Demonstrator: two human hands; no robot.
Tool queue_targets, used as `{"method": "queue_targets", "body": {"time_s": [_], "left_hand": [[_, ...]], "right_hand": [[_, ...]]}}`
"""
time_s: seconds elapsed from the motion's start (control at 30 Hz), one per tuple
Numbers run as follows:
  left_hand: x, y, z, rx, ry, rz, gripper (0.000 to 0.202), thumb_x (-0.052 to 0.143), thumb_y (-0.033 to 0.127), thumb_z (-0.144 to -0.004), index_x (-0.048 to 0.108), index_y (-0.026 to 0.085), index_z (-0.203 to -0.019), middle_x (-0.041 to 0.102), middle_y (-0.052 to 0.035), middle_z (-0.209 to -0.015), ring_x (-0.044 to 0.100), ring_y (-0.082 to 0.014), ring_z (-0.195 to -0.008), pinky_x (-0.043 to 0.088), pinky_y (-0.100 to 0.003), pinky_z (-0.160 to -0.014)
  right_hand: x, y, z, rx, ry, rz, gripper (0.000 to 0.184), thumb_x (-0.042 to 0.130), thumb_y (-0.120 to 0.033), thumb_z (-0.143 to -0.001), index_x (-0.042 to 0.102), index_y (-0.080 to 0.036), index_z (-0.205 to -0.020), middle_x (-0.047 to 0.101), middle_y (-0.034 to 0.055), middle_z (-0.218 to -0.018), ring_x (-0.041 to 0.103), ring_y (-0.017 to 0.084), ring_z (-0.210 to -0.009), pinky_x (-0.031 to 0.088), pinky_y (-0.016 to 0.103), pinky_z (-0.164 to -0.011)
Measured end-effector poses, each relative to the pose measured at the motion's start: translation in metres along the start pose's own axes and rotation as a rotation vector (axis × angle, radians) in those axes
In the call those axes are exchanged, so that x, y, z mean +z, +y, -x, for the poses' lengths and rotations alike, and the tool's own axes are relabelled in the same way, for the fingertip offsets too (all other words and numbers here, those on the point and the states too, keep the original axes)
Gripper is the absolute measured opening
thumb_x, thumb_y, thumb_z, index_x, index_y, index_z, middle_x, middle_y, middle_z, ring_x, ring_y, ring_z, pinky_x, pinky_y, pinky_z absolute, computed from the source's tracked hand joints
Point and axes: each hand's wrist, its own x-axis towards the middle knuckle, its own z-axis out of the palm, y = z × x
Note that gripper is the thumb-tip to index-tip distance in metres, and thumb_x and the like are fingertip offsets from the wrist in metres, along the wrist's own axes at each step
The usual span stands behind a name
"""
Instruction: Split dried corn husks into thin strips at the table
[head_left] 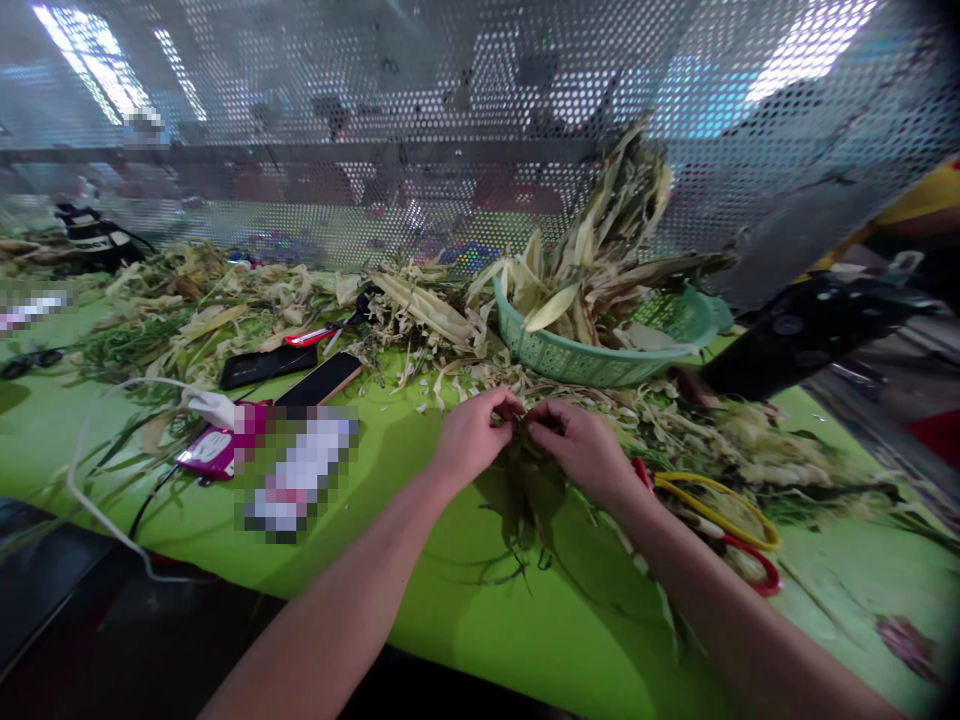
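My left hand [474, 438] and my right hand [583, 448] meet over the green table [442, 600], with fingers and thumbs pinched close together. Between the fingertips is a small bunch of dark, dried plant strands [527, 475], whose thin ends hang toward the tabletop. The fingers partly hide the bunch, and its exact kind is unclear. Beyond my hands stands a green plastic basket [592, 366] holding dried corn husks [616, 225]. Beside my right forearm lie tools with yellow handles [712, 505] and red handles [763, 578], partly covered by the arm.
Loose husk scraps [240, 285] are strewn along the back. On the left lie a phone [324, 382], a black flat object [268, 367], a red-handled cutter [311, 337] and a magenta box [214, 455] with a white cable. A perforated metal screen [420, 120] borders the table.
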Motion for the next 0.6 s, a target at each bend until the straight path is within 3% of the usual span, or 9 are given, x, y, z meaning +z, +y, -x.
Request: {"method": "queue_targets", "body": {"time_s": [0.27, 0.6], "left_hand": [[-0.004, 0.004, -0.001, -0.046, -0.015, -0.082, 0.011, 0.059, 0.017, -0.079, 0.067, 0.019, -0.086, 0.07, -0.0032, -0.091, 0.062, -0.0166, -0.082, 0.046, -0.028, -0.075], [-0.005, -0.005, -0.007, -0.161, -0.145, 0.219, 0.009, 0.059, 0.017, -0.079, 0.064, 0.014, -0.086, 0.066, -0.003, -0.084, 0.058, -0.0134, -0.076, 0.044, -0.026, -0.074]], "right_hand": [[-0.004, -0.004, 0.002, -0.101, 0.056, 0.102, 0.013, 0.055, -0.026, -0.08, 0.066, -0.02, -0.083, 0.07, 0.0028, -0.077, 0.062, 0.018, -0.068, 0.04, 0.027, -0.062], [-0.004, 0.002, 0.0, -0.107, 0.056, 0.041, 0.014, 0.056, -0.03, -0.082, 0.065, -0.02, -0.084, 0.069, 0.0025, -0.076, 0.061, 0.018, -0.067, 0.042, 0.027, -0.062]]}}
